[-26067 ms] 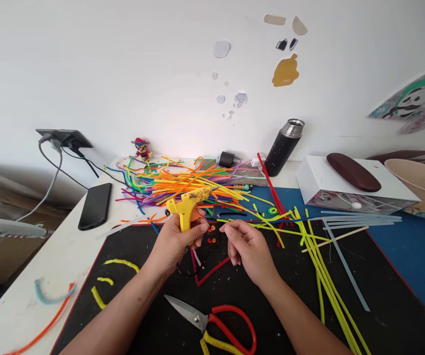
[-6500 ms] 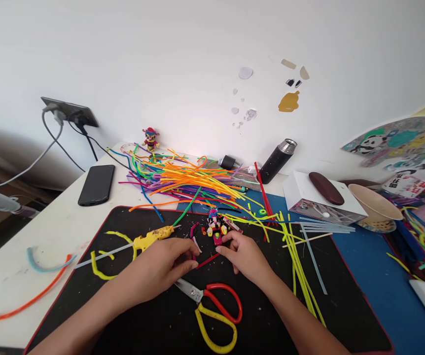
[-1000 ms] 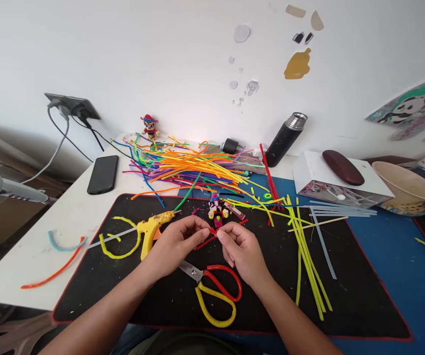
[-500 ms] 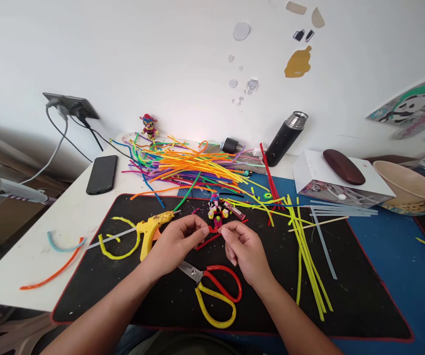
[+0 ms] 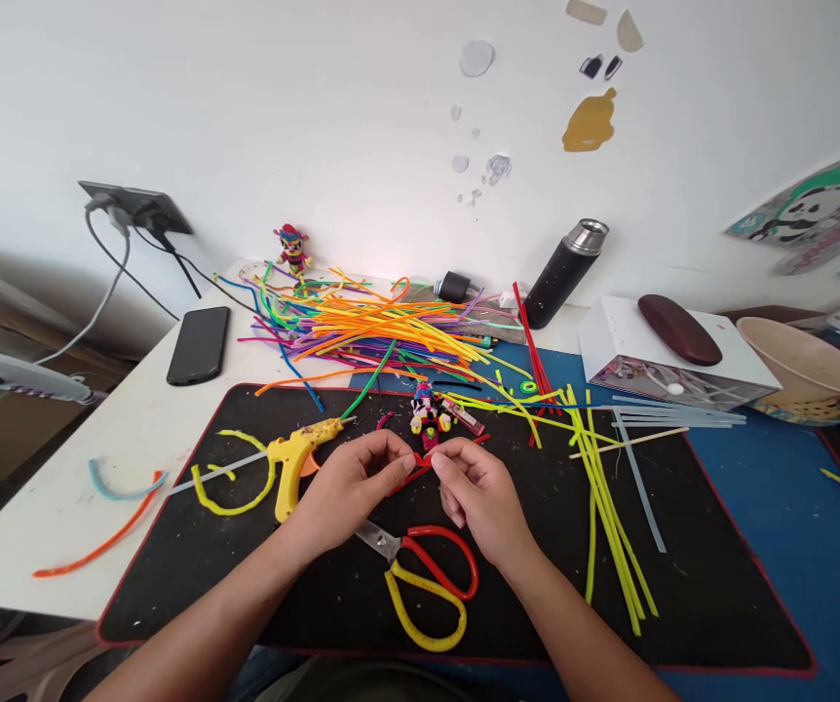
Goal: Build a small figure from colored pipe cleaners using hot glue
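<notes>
Between my fingertips is a short red piece of pipe cleaner (image 5: 422,461), most of it covered by the fingers. My left hand (image 5: 356,486) pinches its left end, and my right hand (image 5: 483,497) pinches the right. Just behind the fingertips lies a small colourful pipe-cleaner figure (image 5: 430,413) with a pink and blue head. A yellow hot glue gun (image 5: 294,466) rests left of my left hand. Below and between the hands lie scissors (image 5: 427,585) with one red and one yellow handle, their blades partly under my left hand.
A heap of coloured pipe cleaners (image 5: 383,327) lies at the back of the black mat (image 5: 529,614). Yellow-green pipe cleaners (image 5: 606,517) and clear glue sticks (image 5: 640,487) lie at right. A phone (image 5: 199,345), a second figure (image 5: 291,250), a black flask (image 5: 566,274) and a white box (image 5: 614,341) stand around.
Both hands stay nearly in place, still pinching the red piece, which now shows slightly differently between the fingertips. The view has shifted very slightly.
</notes>
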The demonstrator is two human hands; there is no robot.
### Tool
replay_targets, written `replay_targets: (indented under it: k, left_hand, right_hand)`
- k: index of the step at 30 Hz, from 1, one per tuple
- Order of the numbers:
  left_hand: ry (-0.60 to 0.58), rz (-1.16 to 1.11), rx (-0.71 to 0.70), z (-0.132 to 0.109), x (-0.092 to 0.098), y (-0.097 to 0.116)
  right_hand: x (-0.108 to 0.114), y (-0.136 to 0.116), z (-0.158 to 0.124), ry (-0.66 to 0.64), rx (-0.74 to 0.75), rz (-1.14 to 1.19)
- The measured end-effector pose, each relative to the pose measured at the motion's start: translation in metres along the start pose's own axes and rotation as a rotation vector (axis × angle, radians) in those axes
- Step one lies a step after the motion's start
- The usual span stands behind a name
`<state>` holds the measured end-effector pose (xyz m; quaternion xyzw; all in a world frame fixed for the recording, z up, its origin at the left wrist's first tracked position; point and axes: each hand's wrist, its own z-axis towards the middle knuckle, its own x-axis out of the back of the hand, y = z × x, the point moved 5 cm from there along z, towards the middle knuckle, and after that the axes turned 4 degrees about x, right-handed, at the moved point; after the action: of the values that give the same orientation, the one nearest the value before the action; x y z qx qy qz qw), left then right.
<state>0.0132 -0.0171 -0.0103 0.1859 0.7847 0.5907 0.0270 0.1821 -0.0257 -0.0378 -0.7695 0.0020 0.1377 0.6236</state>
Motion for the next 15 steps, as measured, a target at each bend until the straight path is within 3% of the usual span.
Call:
replay_targets:
  k: [15]
  left_hand:
    - [0.035, -0.022, -0.015, 0.0018, 0.0066, 0.0016]
  right_hand:
    - [-0.0054, -0.0011, 0.0068, -0.008, -0.003, -0.013]
